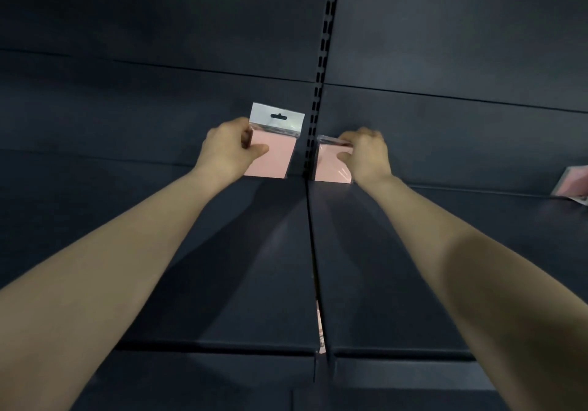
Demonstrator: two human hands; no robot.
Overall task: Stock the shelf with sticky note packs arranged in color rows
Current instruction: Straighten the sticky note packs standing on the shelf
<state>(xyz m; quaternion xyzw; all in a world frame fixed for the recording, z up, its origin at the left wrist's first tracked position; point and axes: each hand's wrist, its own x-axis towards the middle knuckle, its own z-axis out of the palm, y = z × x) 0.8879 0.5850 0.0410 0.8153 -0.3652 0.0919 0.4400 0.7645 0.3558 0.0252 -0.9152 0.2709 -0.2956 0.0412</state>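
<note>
The left hand (227,149) pinches a flat pink sticky note pack (273,153) in glossy clear wrap, thumb on its face, upright at the back of the matte dark metal shelf (248,251). A slotted upright (321,70) splits the 2 bays. Just right of it, the right hand (366,153) grips a second pink pack (329,164), its top blurred, seemingly bent over. Another pack (572,184) leans far right.

The single head-worn camera looks forward along both outstretched arms, close over the dark shelf (241,251), facing its back panel (159,60).
</note>
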